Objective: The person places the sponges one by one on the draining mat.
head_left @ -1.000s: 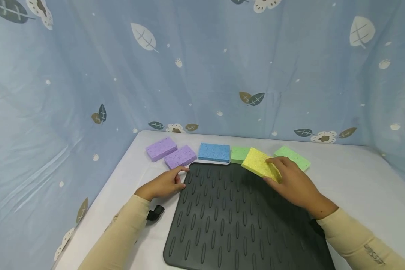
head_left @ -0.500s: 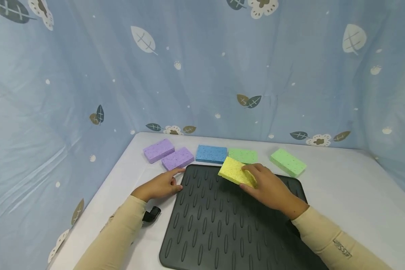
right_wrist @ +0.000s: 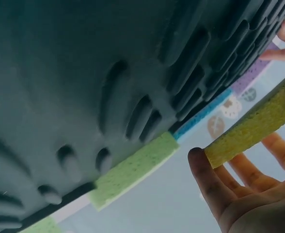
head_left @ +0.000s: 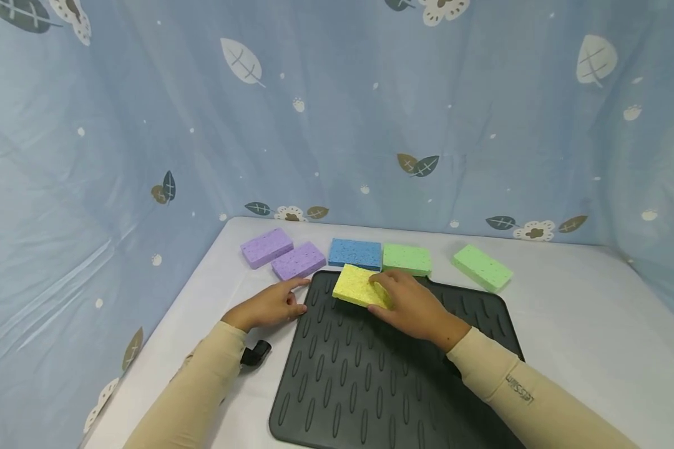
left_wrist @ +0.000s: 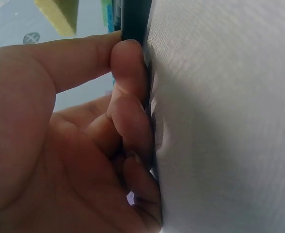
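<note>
My right hand (head_left: 412, 305) holds a yellow sponge (head_left: 359, 285) by its right end, thumb on the near side and fingers on the far side. The right wrist view shows the yellow sponge (right_wrist: 259, 128) raised above the black ridged mat (head_left: 365, 374), apart from it. At the mat's upper left edge, my left hand (head_left: 269, 305) rests on the table, its index finger and thumb touching the edge. In the left wrist view, the other fingers (left_wrist: 133, 121) of that hand lie loosely curled against the white surface.
Behind the mat lie two purple sponges (head_left: 299, 260), a blue sponge (head_left: 355, 253) and a green sponge (head_left: 407, 259). Another green sponge (head_left: 483, 268) lies farther right. A black object (head_left: 256, 353) shows by the left sleeve. A blue patterned curtain (head_left: 326, 112) borders the white table (head_left: 584, 324).
My right hand has carried the yellow sponge leftward across the mat's far part, uncovering the green sponges behind it. My left hand has stayed at the mat's edge.
</note>
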Motion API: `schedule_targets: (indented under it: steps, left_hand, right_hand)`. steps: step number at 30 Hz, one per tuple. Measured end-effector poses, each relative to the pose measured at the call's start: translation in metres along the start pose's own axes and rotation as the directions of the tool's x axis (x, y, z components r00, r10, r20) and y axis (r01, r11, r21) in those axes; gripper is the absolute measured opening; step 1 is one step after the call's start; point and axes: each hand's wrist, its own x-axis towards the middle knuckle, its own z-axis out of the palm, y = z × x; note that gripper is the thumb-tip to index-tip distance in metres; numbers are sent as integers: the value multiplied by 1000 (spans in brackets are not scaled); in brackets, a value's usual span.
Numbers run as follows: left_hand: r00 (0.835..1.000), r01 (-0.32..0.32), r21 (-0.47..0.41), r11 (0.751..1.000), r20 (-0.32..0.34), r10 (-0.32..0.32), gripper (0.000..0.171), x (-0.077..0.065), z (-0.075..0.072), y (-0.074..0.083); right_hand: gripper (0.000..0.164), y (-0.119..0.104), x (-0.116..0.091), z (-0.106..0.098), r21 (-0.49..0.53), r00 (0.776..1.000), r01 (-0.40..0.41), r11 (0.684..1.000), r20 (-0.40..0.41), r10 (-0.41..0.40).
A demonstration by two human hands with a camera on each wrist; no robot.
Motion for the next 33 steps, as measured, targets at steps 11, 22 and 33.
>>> schedule_targets:
  steps: [11, 22, 33]
  left_hand:
    - [1000, 17, -20, 1000, 16, -17, 65, 2, 0, 0]
    - [999, 35, -9, 999, 5, -35, 64, 0, -2, 1]
    - [999, 35, -12, 999, 5, -35, 65, -1, -1, 1]
  right_hand:
    - [51, -6, 15, 10, -23, 998, 31, 999, 58, -29]
    - [52, -11, 28, 17, -54, 990, 81, 995, 116, -75]
    - [54, -12, 34, 24, -17, 983, 67, 998, 170, -63]
